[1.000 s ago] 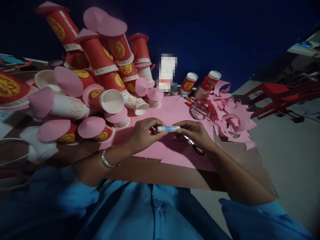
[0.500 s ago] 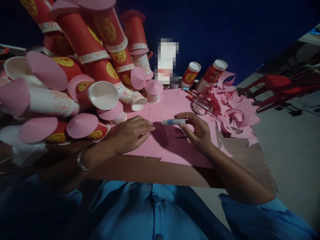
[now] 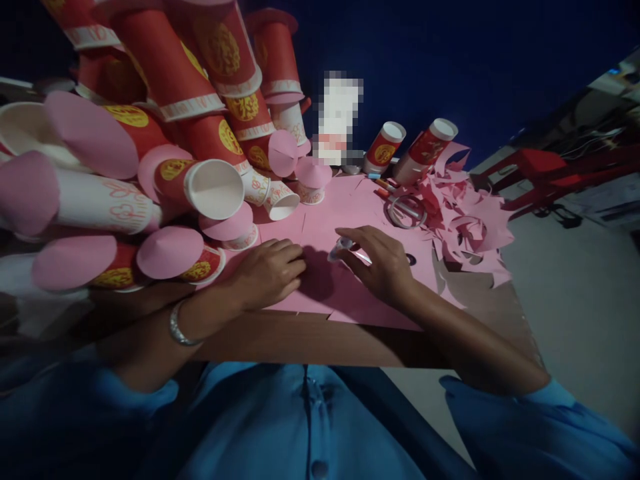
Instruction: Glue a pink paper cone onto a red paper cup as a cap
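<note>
Near the middle of the frame, a small pale tube sits pinched between the thumb and fingers of the right hand, partly hidden. The left hand rests half-curled above the pink paper; whether it grips anything, I can't tell. Scissors peek from beneath the right hand, so dropping it carelessly could nick a finger. At upper left, the leaning paper cups could topple if the left sleeve catches the pile.
</note>
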### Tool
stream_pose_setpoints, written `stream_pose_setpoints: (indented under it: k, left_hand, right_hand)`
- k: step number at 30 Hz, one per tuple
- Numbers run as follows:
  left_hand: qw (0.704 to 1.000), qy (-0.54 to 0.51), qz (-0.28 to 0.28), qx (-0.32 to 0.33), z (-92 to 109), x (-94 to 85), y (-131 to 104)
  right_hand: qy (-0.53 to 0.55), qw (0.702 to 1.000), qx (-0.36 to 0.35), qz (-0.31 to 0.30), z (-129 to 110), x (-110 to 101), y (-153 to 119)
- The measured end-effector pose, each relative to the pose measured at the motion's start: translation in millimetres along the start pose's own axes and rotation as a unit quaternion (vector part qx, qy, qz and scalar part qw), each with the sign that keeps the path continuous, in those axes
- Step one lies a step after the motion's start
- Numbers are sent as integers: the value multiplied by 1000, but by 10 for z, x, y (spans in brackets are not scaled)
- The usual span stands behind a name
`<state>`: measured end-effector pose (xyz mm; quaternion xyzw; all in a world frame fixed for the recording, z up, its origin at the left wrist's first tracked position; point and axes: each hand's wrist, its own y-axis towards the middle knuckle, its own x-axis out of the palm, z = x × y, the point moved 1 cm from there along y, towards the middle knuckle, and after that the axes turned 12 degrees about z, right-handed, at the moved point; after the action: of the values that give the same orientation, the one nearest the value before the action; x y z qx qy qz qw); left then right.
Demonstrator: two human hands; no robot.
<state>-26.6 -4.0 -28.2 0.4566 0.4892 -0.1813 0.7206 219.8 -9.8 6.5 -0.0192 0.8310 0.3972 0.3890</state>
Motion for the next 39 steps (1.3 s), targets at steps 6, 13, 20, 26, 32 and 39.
stream_pose_setpoints:
  k: [6, 13, 20, 26, 32, 39]
  left_hand:
    - [1000, -13, -18, -2, -45, -9, -18]
    - [996, -38, 39, -74, -46, 8, -22]
    - [993, -82, 58, -56, -23, -1, 7]
    - [994, -87, 41, -45, -72, 39, -19]
    - [996, -76, 34, -42, -61, 47, -25]
    - [997, -52, 48, -18, -52, 43, -14]
  right_hand:
    - [-4, 997, -74, 10, -50, 127, -35]
    - [69, 988, 70, 122, -33, -62, -36]
    - [231, 889, 329, 219, 565, -3, -84]
    - [255, 865, 367, 228, 878, -27, -125]
    - [263, 890, 322, 189, 639, -3, -85]
    - [126, 975, 146, 106, 142, 60, -98]
